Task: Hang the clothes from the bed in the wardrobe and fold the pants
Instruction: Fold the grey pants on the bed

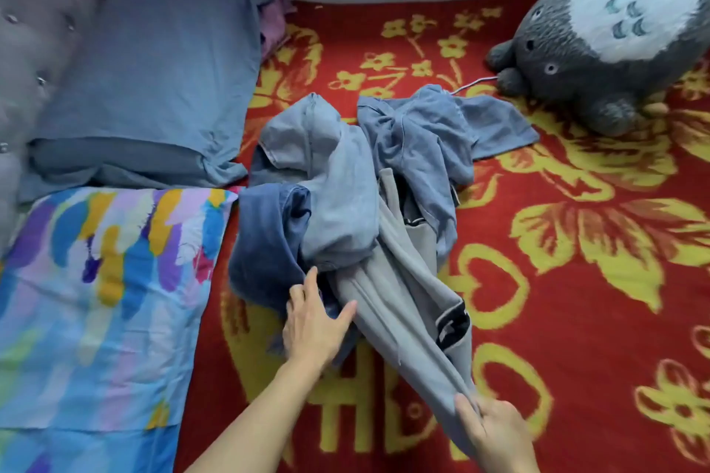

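Limp grey knit pants [399,303], lower centre amid crumpled blue denim clothes [338,180], are pinched at the near end by the right hand [495,434], the left hand [313,323] laid flat on the heap, fingers spread; judged light, floppy, best held by the waistband.

The right hand [495,434] runs off the bottom edge, its fingers tucked out of sight behind the grey garment [403,303] it pinches. The dark blue garment [261,242] lies mostly under the light blue garment [338,180], so which pieces are pants cannot be told. A thin wire [474,83] disappears under the blue cloth [430,134]. The plush toy [599,50] is cut by the right edge, the colourful pillow [96,299] by the left and bottom.
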Available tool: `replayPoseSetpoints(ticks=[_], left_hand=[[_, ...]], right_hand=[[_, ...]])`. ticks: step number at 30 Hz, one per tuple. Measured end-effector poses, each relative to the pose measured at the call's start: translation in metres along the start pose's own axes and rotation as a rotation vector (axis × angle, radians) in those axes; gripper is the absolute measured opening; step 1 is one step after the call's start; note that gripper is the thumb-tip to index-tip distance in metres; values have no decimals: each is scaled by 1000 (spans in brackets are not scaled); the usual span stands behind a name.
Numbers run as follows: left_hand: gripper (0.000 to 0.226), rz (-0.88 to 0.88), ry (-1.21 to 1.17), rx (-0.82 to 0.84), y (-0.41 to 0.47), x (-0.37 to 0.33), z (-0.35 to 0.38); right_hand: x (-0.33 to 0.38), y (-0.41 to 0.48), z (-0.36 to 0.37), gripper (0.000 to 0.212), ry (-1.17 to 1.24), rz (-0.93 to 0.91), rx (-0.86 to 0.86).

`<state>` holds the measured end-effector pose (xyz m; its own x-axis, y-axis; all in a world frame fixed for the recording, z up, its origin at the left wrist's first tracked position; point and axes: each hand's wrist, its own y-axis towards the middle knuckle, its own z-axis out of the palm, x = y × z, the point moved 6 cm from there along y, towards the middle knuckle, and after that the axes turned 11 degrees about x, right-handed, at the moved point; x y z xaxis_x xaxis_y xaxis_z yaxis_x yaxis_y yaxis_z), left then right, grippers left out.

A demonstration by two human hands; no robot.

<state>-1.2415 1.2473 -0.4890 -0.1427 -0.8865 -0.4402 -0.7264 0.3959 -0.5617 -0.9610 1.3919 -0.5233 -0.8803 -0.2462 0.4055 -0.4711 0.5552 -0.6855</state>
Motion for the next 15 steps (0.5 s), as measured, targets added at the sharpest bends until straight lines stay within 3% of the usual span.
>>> replayPoseSetpoints(ticks=[2, 5, 7, 9, 11, 12, 13, 15], left_hand=[[98, 12, 126, -147, 11, -16, 2], [89, 96, 462, -142, 38, -37, 17], [80, 122, 648, -17, 52, -35, 36], [77, 155, 748, 41, 52, -29, 54], [76, 189, 832, 65, 40, -20, 77], [79, 208, 873, 93, 31, -15, 91], [84, 214, 901, 122, 23, -7, 102], [92, 238, 908, 127, 14, 2, 113]], right_hand=[[-31, -12, 11, 34, -122, 65, 111], [-64, 8, 13, 31, -199, 123, 284], [-64, 40, -4, 68, -57, 127, 168], [-40, 76, -27, 86, 172, 116, -9], [-6, 108, -29, 95, 329, 109, 50], [7, 119, -20, 89, 315, 100, 131], [18, 121, -10, 68, 266, 82, 217], [22, 105, 10, 5, 287, 61, 319]])
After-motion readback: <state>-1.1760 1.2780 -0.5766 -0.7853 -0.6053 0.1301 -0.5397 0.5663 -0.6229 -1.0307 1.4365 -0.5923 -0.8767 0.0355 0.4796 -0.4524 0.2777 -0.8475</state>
